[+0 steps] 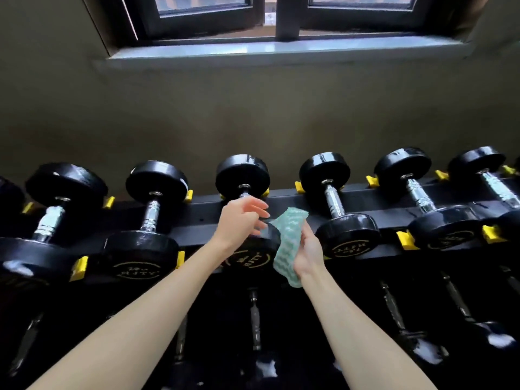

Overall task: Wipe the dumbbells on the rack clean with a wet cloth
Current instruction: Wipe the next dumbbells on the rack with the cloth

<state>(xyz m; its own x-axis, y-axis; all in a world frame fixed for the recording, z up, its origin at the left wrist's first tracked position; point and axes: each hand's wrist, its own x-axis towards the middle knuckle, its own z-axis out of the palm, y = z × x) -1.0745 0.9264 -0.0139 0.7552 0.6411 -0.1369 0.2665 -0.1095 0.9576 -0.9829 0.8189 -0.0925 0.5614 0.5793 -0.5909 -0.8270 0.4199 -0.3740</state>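
The black round-headed dumbbell with a chrome handle lies mid-row on the black rack with yellow cradles. Beside its near head, the right hand grips the green-and-white wavy-patterned cloth. The left hand hovers above the handle, fingers loosely spread. Wiping seems about to start; the next move calls for pressing the cloth onto the head.

window: top of view, dark frame, two glazed sashes side by side.
left sash: only its lower part shows; a narrow gap stands between it and the centre post.
right sash: lower part only, set against the centre post.
centre post: grey, upright, between the sashes.
outside: blurred through the glass, cannot tell what is there.
sill: pale grey ledge, catches daylight, runs under both sashes.
wall: plain, dull olive-brown, below the sill; dimmer toward the left.
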